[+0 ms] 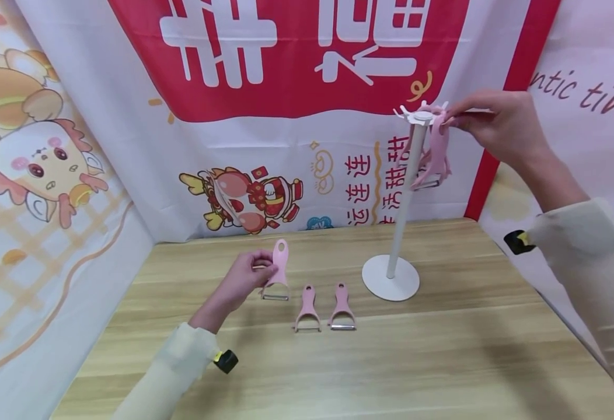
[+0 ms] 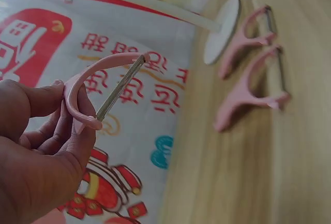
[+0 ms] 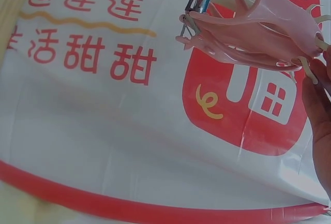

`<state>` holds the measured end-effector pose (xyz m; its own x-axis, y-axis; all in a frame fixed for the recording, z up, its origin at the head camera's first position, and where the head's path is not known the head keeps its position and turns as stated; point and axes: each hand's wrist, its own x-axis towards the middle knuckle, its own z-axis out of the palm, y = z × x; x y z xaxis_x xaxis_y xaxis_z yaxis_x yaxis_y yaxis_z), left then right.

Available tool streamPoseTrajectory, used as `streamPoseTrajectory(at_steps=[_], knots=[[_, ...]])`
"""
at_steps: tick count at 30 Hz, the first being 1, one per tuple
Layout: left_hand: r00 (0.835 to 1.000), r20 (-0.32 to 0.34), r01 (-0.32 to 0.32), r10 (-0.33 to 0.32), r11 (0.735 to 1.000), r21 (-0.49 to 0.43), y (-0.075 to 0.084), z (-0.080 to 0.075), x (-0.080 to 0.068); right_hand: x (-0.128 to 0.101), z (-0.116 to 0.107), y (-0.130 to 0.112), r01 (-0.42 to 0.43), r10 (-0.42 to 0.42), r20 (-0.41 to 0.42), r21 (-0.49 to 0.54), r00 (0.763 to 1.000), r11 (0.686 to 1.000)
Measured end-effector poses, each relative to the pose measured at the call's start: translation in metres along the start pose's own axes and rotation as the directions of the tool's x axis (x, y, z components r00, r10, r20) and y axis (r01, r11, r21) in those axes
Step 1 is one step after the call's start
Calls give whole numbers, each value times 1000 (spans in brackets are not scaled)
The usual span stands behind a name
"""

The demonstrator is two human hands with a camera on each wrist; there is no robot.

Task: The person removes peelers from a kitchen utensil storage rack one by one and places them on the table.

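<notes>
My left hand (image 1: 246, 274) grips a pink Y-shaped peeler (image 1: 279, 269) by its handle, just above the wooden table; the left wrist view shows its blade arch (image 2: 108, 87) past my fingers (image 2: 36, 100). Two more pink peelers (image 1: 307, 309) (image 1: 342, 308) lie flat to its right. A white hook stand (image 1: 409, 192) rises at centre right with several pink peelers (image 1: 435, 154) hanging from its top. My right hand (image 1: 488, 122) pinches at the top of one hung peeler by the stand's hooks; the right wrist view shows the hanging peelers (image 3: 253, 27) beside my fingers (image 3: 318, 110).
The stand's round base (image 1: 390, 278) sits near the lying peelers. Printed cloth backdrops (image 1: 286, 116) close off the back and both sides of the wooden table (image 1: 391, 361).
</notes>
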<state>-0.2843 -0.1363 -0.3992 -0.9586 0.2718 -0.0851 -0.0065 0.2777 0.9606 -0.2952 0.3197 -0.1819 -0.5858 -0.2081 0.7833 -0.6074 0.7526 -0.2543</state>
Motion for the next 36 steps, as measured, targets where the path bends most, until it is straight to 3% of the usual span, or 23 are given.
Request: streamPoseTrajectory(at_steps=[7,13,19,26,36], knots=[[995,-20,100,-99,995,26,-42,-3,-4,-2,-1,3,-8,8,-4,14,1000,1000],[990,-49,135,-131,987,90,-69,-1,-5,-2,-1,3,9,-9,-12,24,1000,1000],[992,-43,118,-115,990,82,-83,1,-4,-3,-1,2,10,-9,-21,39,1000,999],[984,-72,168,-165,985,35,-98,7,-2,-1,1,2,22,-21,-18,57,1000,998],[974,-132,197,-187,978,75,-106,9,-6,0,-1,8,-109,98,142,75,985,991]])
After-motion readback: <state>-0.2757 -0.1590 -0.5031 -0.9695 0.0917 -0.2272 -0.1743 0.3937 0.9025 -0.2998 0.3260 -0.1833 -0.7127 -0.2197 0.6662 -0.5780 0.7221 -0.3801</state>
